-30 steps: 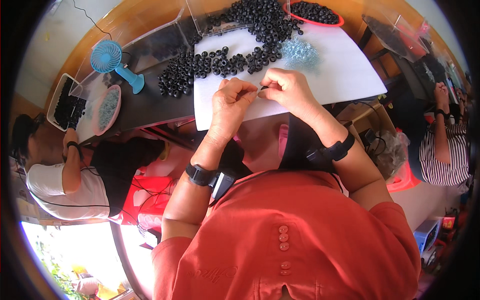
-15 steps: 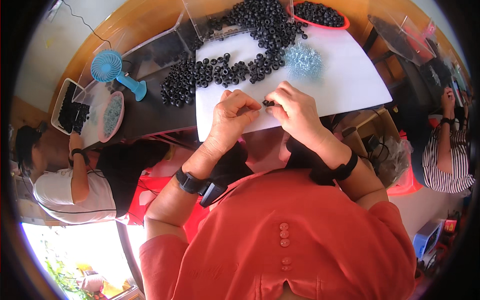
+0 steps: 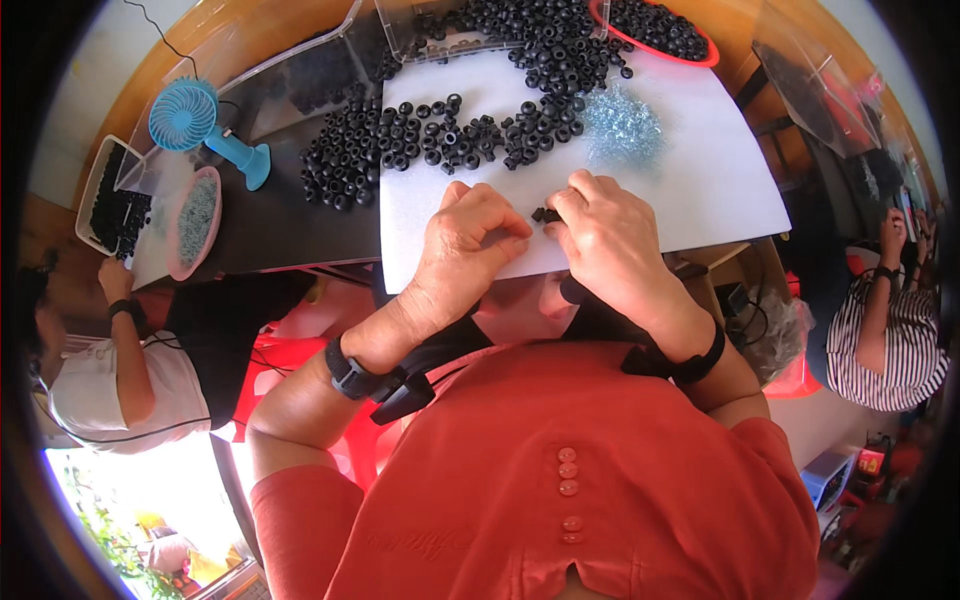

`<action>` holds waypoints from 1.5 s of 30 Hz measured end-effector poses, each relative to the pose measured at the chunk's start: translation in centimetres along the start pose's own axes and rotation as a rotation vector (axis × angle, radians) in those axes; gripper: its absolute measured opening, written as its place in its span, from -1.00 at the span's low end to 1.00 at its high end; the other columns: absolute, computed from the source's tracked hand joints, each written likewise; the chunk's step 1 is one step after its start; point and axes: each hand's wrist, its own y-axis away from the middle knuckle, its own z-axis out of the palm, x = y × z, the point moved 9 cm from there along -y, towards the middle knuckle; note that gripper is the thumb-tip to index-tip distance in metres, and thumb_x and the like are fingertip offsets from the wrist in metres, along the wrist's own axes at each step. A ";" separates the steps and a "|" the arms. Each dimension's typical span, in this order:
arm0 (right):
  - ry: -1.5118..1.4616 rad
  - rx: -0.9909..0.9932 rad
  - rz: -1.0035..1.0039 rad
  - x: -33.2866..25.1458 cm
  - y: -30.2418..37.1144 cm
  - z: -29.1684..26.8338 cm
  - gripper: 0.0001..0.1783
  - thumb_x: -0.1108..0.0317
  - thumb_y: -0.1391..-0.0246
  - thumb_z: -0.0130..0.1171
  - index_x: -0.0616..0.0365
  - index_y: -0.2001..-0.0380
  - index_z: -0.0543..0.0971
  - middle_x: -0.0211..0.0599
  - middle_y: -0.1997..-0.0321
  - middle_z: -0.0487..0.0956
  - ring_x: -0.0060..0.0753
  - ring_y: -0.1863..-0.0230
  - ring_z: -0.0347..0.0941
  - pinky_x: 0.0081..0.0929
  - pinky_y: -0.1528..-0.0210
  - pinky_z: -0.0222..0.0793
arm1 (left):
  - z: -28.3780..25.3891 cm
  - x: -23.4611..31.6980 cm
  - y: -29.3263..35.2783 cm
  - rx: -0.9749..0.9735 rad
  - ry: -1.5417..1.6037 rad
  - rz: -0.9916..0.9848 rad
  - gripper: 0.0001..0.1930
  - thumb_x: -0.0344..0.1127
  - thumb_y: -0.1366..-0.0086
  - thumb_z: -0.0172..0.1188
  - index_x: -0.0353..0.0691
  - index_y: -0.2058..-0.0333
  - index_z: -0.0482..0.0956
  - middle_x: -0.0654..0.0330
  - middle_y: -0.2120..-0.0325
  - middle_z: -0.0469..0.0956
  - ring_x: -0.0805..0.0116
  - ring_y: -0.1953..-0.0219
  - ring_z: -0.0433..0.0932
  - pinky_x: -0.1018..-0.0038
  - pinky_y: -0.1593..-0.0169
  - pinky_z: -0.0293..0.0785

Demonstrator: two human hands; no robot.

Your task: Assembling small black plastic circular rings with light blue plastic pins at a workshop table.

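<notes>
Above the front part of a white board (image 3: pixel 700 210), my right hand (image 3: pixel 615 240) pinches a small black part (image 3: pixel 545 214) between thumb and fingers. My left hand (image 3: pixel 465 245) is close beside it, thumb and index fingertips pressed together; whatever they hold, if anything, is too small to see. Just beyond my hands lie loose black ring-like parts (image 3: pixel 470 145), spread in a curved band over the board. A heap of small clear, pale-blue pieces (image 3: pixel 622 125) sits to the right of them.
A red tray (image 3: pixel 713 55) of black parts stands at the back, beside a clear bin (image 3: pixel 395 35). Leftward are a blue fan (image 3: pixel 185 115), a pink tray (image 3: pixel 215 225) and a white tray (image 3: pixel 85 225). A person (image 3: pixel 130 390) works at left, another (image 3: pixel 885 350) at right.
The view has shifted slightly. My hands have stayed close together; the black part shows a little more beyond my right fingertips. The left-hand person's hand has moved away from the white tray.
</notes>
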 end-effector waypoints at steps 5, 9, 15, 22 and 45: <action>-0.042 -0.175 -0.012 0.1 -1.0 0.3 -0.80 0.39 0.04 0.34 0.19 0.35 0.56 -0.24 0.27 0.52 -0.17 0.23 0.52 -0.27 0.23 0.46 | -0.2 -0.1 0.1 0.004 0.021 0.017 -0.87 -0.51 -0.14 0.34 -0.19 0.31 0.69 0.28 0.28 0.54 0.29 0.12 0.35 0.40 -0.05 0.33; -0.112 -0.200 -0.032 0.2 -0.6 0.1 -0.76 0.41 0.03 0.35 0.16 0.28 0.53 -0.23 0.27 0.52 -0.12 0.24 0.50 -0.23 0.16 0.38 | -0.9 -0.7 0.7 0.103 0.199 -0.033 -0.89 -0.51 -0.19 0.31 -0.23 0.29 0.69 0.28 0.30 0.54 0.39 0.17 0.38 0.47 0.03 0.36; -0.293 0.009 -0.071 -0.8 -0.7 -1.8 -0.72 0.43 0.04 0.35 0.13 0.24 0.51 -0.29 0.30 0.50 -0.14 0.30 0.45 -0.25 0.19 0.30 | -1.4 -0.1 1.2 0.165 0.367 -0.158 -0.87 -0.43 -0.32 0.26 -0.30 0.19 0.68 0.27 0.34 0.60 0.50 0.32 0.47 0.56 0.21 0.42; -0.488 0.269 -0.082 -1.7 0.2 -1.7 -0.70 0.50 0.09 0.36 0.13 0.25 0.52 -0.30 0.36 0.52 -0.18 0.38 0.45 -0.29 0.35 0.34 | 0.5 -0.9 1.7 0.099 0.827 -0.360 -0.81 -0.48 -0.35 0.22 -0.45 0.12 0.64 0.12 0.27 0.67 0.44 0.35 0.55 0.54 0.31 0.47; -0.791 0.238 -0.046 -1.4 -0.8 -1.4 -0.69 0.69 -0.01 0.27 0.25 0.15 0.53 -0.26 0.33 0.52 -0.36 0.33 0.56 -0.49 0.27 0.55 | -1.1 -1.3 1.0 0.253 0.896 -0.209 -0.80 -0.61 -0.23 0.31 -0.42 0.15 0.63 0.09 0.30 0.69 0.41 0.30 0.61 0.49 0.32 0.54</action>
